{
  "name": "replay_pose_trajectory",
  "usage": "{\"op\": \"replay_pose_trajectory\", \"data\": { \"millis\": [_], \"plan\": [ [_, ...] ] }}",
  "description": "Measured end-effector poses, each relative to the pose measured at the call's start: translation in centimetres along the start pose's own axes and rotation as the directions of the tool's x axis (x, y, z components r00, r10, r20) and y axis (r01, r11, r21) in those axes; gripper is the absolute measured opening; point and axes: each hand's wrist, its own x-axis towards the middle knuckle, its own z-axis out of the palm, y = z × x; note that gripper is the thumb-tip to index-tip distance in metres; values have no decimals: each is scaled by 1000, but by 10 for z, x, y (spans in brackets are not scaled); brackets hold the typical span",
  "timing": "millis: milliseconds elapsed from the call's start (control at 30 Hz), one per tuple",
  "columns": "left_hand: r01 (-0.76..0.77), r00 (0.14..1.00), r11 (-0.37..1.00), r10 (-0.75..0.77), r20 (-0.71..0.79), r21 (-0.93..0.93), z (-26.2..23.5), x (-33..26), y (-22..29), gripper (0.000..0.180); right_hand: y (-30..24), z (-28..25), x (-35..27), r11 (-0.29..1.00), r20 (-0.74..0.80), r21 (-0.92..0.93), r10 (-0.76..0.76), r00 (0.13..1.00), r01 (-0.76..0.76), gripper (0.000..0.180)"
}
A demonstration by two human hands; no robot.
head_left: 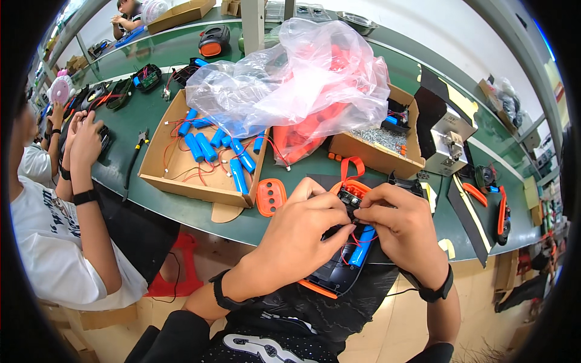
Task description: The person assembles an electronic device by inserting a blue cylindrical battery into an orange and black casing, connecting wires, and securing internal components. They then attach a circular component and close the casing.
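At the table's front edge, a black and orange device housing [325,279] lies opened under my hands. A blue cylindrical battery [361,247] with red wires rests along its right side, and a red strap loop [352,167] sticks out at its far end. My left hand [307,225] is closed, thumb and fingers pinched over the small black parts inside. From the other side my right hand [400,225] pinches at the same spot, its fingertips almost meeting the left ones. Whatever small piece they grip is hidden by the fingers. An orange panel with holes [270,197] lies left of my left hand.
An open cardboard box [203,192] of blue batteries stands at left, with cutting pliers [137,158] beside it. Behind are a clear plastic bag [315,78] over red parts and a box of screws [375,158]. A metal fixture [451,142] stands right. A co-worker [72,236] sits at left.
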Motion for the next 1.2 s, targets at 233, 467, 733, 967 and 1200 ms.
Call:
{"op": "replay_pose_trajectory", "data": {
  "millis": [233, 467, 733, 967, 1200],
  "plan": [
    [31, 999, 999, -31, -14, 18, 1, 6, 5, 17, 1, -6, 5, 999, 74, -23, -25, 997, 27, 22],
    [53, 999, 984, -53, -7, 170, 9, 13, 9, 13, 4, -3, 1, 1000, 4, 3, -17, 1000, 17, 17],
    [14, 1000, 965, -15, 0, 262, 13, 16, 16, 10, -13, 6, -26, 972, -168, -153, 151, 974, -177, 12],
    [-19, 997, 938, 42, -57, 345, 19, 17, 21, 9, -7, 11, -30, 985, -191, -69, 145, 971, -161, 9],
    [11, 999, 954, 0, -34, 301, 22, 16, 21, 12, -2, 14, -35, 989, -212, -27, 135, 968, -144, 12]
  ]
}}
